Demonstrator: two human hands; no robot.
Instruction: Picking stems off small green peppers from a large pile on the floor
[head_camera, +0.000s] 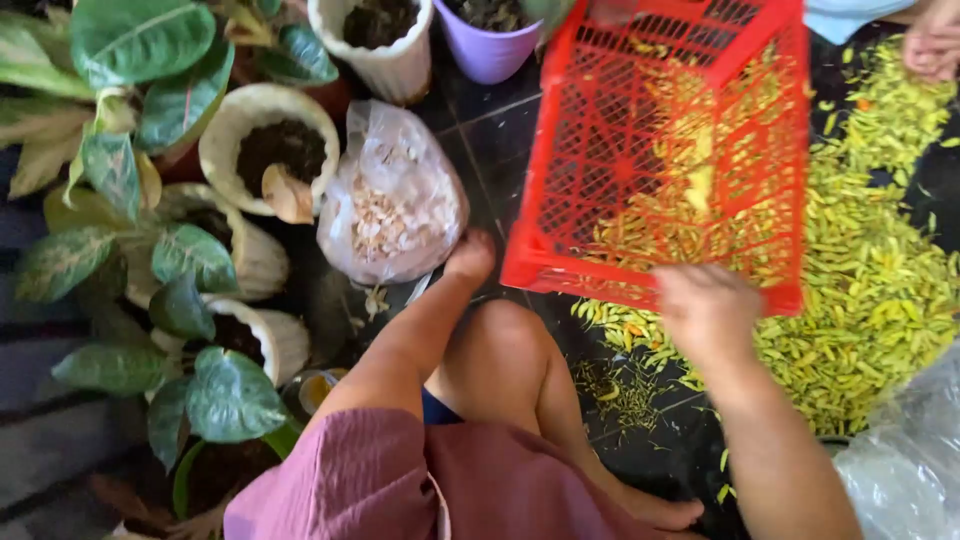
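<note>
Red crate (640, 150) sits tilted in front of us, gripped on its near rim by both hands. Our right hand (708, 312) closes over the near-right edge, fingers curled on the rim, blurred. Our left hand (470, 255) meets the near-left corner; we cannot tell how far it is shut, the fingers are hidden behind the rim. Crate's long axis runs away from us, near rim low, far end raised toward the top of the view, open side facing us. Through its lattice we see yellow-green petals (880, 290), which also spread over the dark tiled floor (490, 140) under and right of it. Left of the crate lies a clear plastic bag (392, 205) of pale bits, just beside our left hand. Farther left stand white pots (262, 150) with variegated leafy plants (150, 60); beyond, a purple pot (488, 45). Another person's hand (935, 45) shows top right.
</note>
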